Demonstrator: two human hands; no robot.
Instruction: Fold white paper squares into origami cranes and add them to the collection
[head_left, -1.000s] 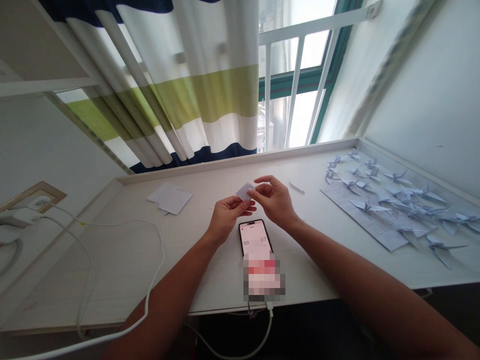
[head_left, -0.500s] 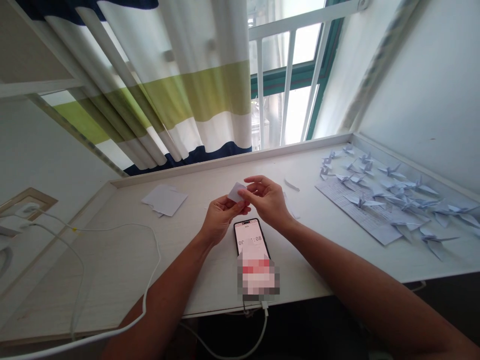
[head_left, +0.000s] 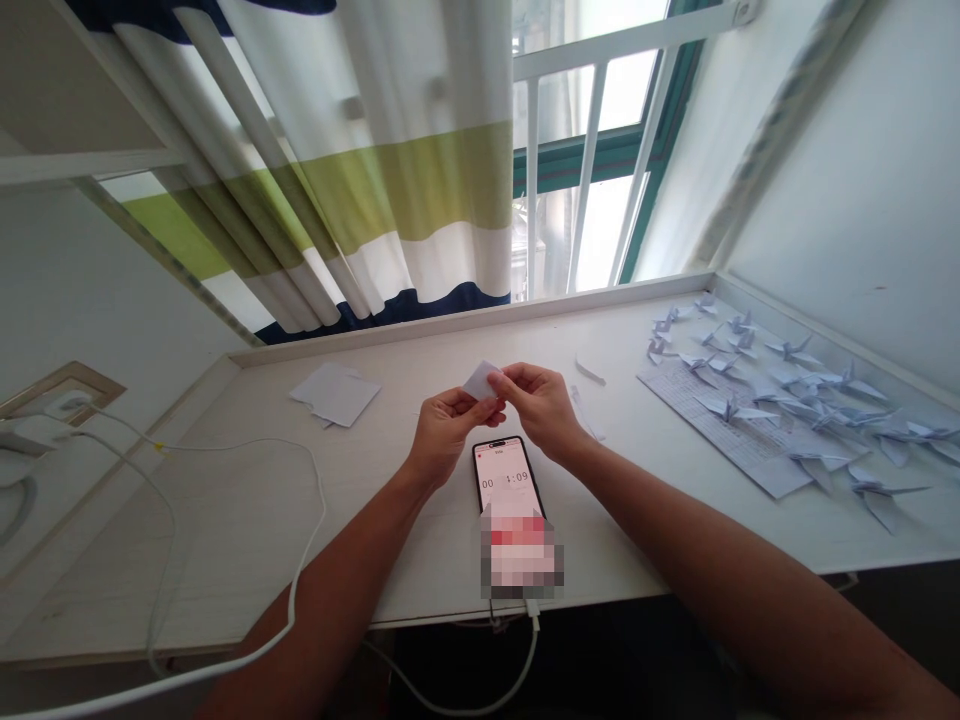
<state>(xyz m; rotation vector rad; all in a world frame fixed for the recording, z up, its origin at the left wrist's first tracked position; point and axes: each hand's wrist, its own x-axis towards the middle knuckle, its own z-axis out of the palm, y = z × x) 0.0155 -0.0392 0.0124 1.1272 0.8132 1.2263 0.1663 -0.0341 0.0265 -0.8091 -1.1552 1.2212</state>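
Fingers [head_left: 517, 384] of the right hand [head_left: 536, 405], fanned out a moment ago, now curl in, pinched on the small white paper [head_left: 477, 380]. From afar I see the left hand [head_left: 442, 432] pinching it too, over the bench [head_left: 427, 560], just beyond the phone [head_left: 504, 465]. I judge this steadies the work in hand.

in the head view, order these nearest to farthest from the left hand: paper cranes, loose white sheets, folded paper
1. Folded paper, in the fingers of the left hand
2. Loose white sheets, lying to its left
3. Paper cranes, spread out at the far right
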